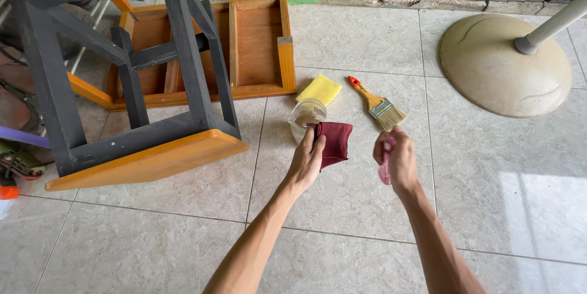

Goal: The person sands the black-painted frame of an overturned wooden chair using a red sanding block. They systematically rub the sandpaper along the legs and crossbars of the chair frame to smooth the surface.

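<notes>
- While both arms reach forward over the tiled floor (342, 208), the left hand (307, 158) pinches a dark red cloth (334, 141) between thumb and fingers, closed on its near edge; the cloth hangs against the rim of a clear glass jar (306, 118) that stands on the floor at about 12 o'clock from that hand.
- The right hand (398, 160) is curled around a small pinkish object (385, 170), perhaps a lid or cap; only a sliver shows below the fingers, so what it is cannot be told for sure.
- Risk, as I judge it: the jar holds a pale liquid and the cloth touches its rim, so a sideways tug of the left hand could tip it and spill the liquid across the tiles.
- A second risk: the yellow sponge (318, 89) lies just beside the jar at 12 o'clock and the paintbrush (374, 103) lies at 1 o'clock, bristles pointing toward the right hand; spilled liquid would soak both.
- Third: the overturned stool (147, 141), black-framed with an orange seat, rests on its side at 9 o'clock, near the left forearm; a wide elbow swing could knock it.
- Pose: the left wrist is straight, palm turned inward, knuckles up; the right wrist bends slightly down, with the back of the hand toward the camera.
- An upturned orange wooden piece (260, 43) sits at 11 o'clock, and a beige round fan base (504, 64) sits at 2 o'clock, well apart from both hands.
</notes>
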